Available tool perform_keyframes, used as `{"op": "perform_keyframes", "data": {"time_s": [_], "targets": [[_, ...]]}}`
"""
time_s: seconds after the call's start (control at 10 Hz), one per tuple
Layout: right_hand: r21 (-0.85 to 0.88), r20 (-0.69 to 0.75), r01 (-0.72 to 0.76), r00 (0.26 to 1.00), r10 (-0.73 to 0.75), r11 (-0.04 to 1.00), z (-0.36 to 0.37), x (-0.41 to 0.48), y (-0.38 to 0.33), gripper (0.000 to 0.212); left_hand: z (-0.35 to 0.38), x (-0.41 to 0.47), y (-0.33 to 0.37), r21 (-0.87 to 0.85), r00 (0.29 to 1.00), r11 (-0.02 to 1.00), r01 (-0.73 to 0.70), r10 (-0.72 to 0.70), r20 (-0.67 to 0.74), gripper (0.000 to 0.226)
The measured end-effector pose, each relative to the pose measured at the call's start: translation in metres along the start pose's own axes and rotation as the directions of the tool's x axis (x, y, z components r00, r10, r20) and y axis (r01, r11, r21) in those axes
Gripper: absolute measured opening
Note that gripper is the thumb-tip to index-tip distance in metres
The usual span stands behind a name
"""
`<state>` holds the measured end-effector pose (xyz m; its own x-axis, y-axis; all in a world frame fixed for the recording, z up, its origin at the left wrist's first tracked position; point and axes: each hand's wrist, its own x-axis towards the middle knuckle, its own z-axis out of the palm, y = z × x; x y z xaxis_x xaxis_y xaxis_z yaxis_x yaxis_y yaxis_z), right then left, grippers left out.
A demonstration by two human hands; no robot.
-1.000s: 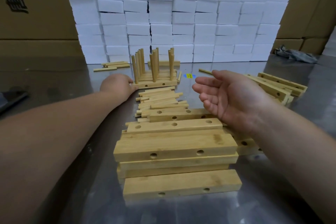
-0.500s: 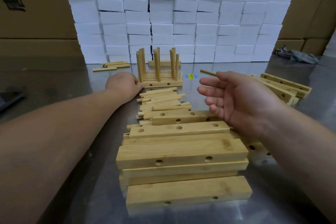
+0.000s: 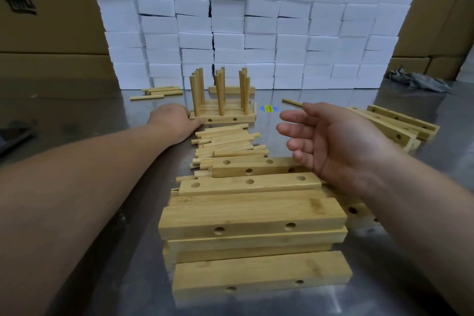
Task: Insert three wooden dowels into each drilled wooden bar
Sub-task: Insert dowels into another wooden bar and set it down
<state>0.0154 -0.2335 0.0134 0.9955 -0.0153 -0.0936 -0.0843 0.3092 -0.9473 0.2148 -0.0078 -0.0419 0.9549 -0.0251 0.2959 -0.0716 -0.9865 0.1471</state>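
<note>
Head view: a person's two bare forearms reach out over a shiny metal table [image 3: 84, 115]. The left hand [image 3: 172, 120] lies low at the table, its far edge touching the near left corner of the finished bars [image 3: 225, 118], a row of drilled bars set side by side, each with wooden dowels standing upright in three groups. Only the back of this hand shows; its fingers are hidden behind it, so whether they are curled or flat cannot be told. The right hand [image 3: 341, 146] hovers palm up and turned inward, fingers [image 3: 295, 114] spread loosely and slightly bent, holding nothing. It hangs above the right end of the stacked bars.

Between the hands, just in front of the finished bars, lies a pile of loose dowels [image 3: 228, 142], mostly pointing left to right. Nearer the camera sits a stack of drilled bars [image 3: 251, 213], lying crosswise, their holes empty on top and side faces. A second heap of drilled bars [image 3: 400, 127] lies to the right, beyond the right wrist.

Farther back, a few dowels [image 3: 161, 92] lie at the left, one single dowel [image 3: 292, 102] lies beyond the right fingertips, and a blue and yellow sticker [image 3: 268, 108] sits on the table beside the finished bars. A wall of white foam blocks [image 3: 256, 20] closes the back, with cardboard boxes [image 3: 46, 13] on both sides and a grey cloth [image 3: 416, 81] at the far right.
</note>
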Motion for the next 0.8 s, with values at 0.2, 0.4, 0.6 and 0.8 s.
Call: {"op": "perform_keyframes", "data": {"time_s": [0.2,0.4,0.6,0.8], "targets": [[-0.012,0.005,0.002,1.0,-0.002,1.0,0.0009,0.0005,0.0011,0.028,0.0002,0.0002,0.0019,0.031,0.999,0.999,-0.016,0.017,-0.035,0.055],[-0.021,0.011,0.007,1.0,-0.006,1.0,0.0007,0.0004,0.0022,0.028,0.0008,0.0005,0.0021,0.053,0.997,0.996,-0.067,0.069,-0.044,0.055],[-0.036,0.022,0.007,1.0,-0.006,0.999,-0.0006,0.0017,0.0035,0.028,0.0029,0.0032,0.0061,0.094,0.993,0.991,-0.091,0.097,-0.063,0.054],[-0.047,0.037,0.012,0.999,-0.01,0.999,-0.0009,0.0025,0.0041,0.028,0.0036,0.0059,0.0068,0.054,0.995,0.995,-0.082,0.085,-0.059,0.057]]}}
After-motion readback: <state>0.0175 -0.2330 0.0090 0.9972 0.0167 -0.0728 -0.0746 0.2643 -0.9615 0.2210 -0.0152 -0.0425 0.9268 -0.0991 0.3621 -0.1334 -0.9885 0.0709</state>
